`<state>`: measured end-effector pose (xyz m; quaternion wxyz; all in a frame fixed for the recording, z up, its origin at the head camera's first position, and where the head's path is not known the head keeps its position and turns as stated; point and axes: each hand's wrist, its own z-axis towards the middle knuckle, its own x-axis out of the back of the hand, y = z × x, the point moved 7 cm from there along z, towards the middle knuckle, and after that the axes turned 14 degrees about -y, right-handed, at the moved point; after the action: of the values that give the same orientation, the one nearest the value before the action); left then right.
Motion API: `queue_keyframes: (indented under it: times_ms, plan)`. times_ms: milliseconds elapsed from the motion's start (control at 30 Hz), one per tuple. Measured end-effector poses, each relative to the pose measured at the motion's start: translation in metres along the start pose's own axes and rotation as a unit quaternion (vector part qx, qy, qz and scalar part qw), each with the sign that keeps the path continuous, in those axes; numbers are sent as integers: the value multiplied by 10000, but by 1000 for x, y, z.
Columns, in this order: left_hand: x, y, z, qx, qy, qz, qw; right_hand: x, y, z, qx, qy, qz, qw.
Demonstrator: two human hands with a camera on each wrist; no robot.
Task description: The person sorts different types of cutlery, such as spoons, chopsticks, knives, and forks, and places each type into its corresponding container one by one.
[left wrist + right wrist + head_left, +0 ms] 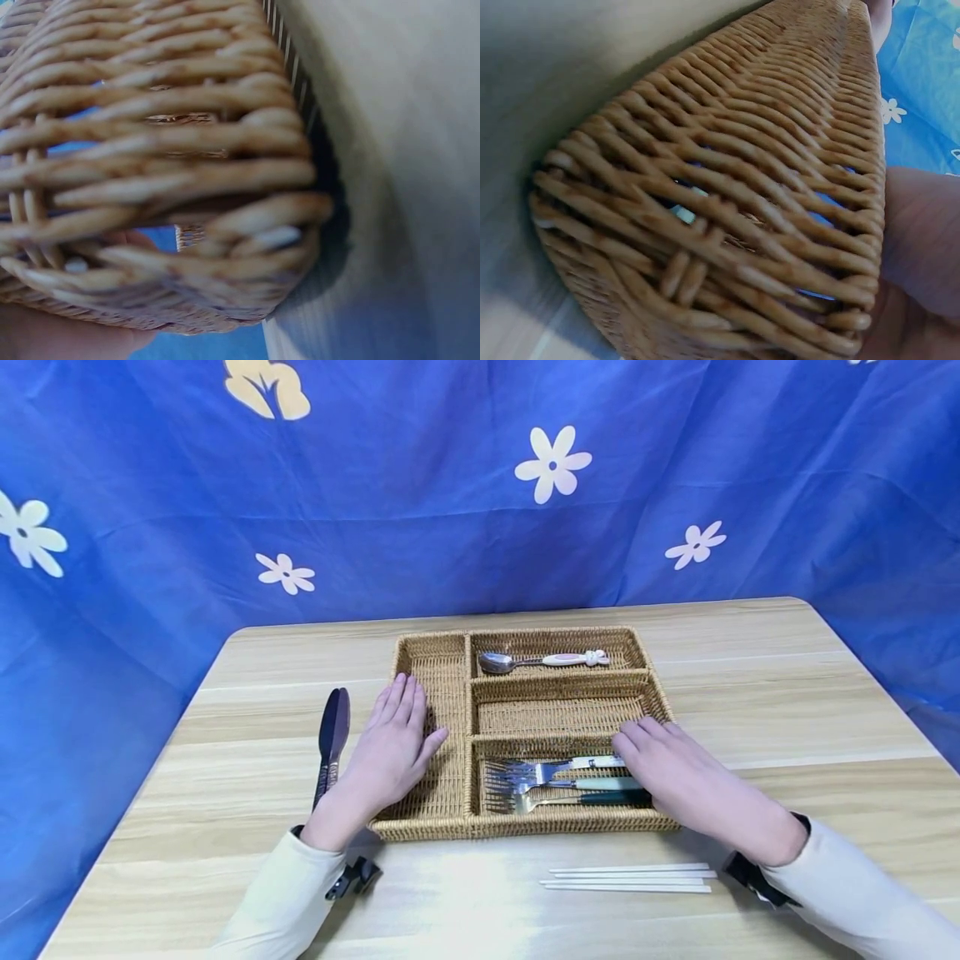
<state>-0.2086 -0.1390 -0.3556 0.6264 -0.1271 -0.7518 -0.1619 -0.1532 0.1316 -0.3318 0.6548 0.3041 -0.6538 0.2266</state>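
Note:
A woven wicker cutlery basket [480, 828] with several compartments lies on the table. My left hand [390, 752] rests across its left rim, fingers straight and thumb spread over the long left compartment. Over the right rim, my right hand [667, 768] grips the basket with bent fingers; its fingertips are partly hidden. Several forks [555, 782] lie in the front compartment, their handle ends covered by the right hand. In the back compartment is a spoon [501, 663] with a white-and-pink handle. The wrist views show the basket's woven corners up close.
Two dark knives [330, 735] lie on the table left of the basket, partly behind the left forearm. Several white chopsticks [630, 878] lie in front of the basket, near the right wrist. A blue flowered cloth [450, 485] hangs behind the wooden table [787, 693].

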Motion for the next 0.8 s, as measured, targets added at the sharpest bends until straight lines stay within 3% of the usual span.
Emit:
queue_keyframes:
  times_ms: [333,567,800]
  plan:
    - [0,1,1,8,-5,-26,10000,2,-11,11,564,-100,76,9983]
    - [-1,1,1,-12,31,-5,10000,-1,-10,14,501,-58,523,9974]
    - [-1,0,0,-1,20,-12,10000,-5,-8,18,353,-155,571,9976]
